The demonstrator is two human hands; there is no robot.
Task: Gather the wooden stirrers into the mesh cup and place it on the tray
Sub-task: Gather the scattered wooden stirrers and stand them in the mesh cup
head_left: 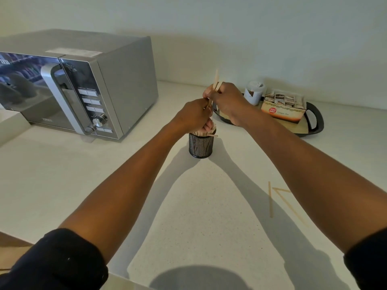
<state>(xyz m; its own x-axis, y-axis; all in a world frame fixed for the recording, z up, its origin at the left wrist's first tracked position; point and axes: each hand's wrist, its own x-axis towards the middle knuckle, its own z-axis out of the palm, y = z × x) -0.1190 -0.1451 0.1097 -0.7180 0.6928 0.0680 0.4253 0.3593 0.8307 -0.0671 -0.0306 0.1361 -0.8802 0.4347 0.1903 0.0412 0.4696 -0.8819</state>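
Nearest me, well short of my grip, loose stirrers (pixel 271 199) lie flat on the counter (pixel 199 216). The mesh cup (pixel 201 145) stands directly under my left hand (pixel 193 116). My right hand (pixel 227 101) pinches a stirrer bundle (pixel 216 79), long axis near vertical, tips up. Pressing off-centre could tip the cup. The tray (pixel 316 120) waits beyond.

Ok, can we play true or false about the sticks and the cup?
1. The mesh cup is on the tray. False: it stands on the counter, in front of the tray.
2. Some loose stirrers lie on the counter. True.
3. The right hand holds stirrers above the cup. True.
4. The microwave door is open. False: it is shut.
5. The left hand is resting flat on the counter. False: it is up at the cup's top.
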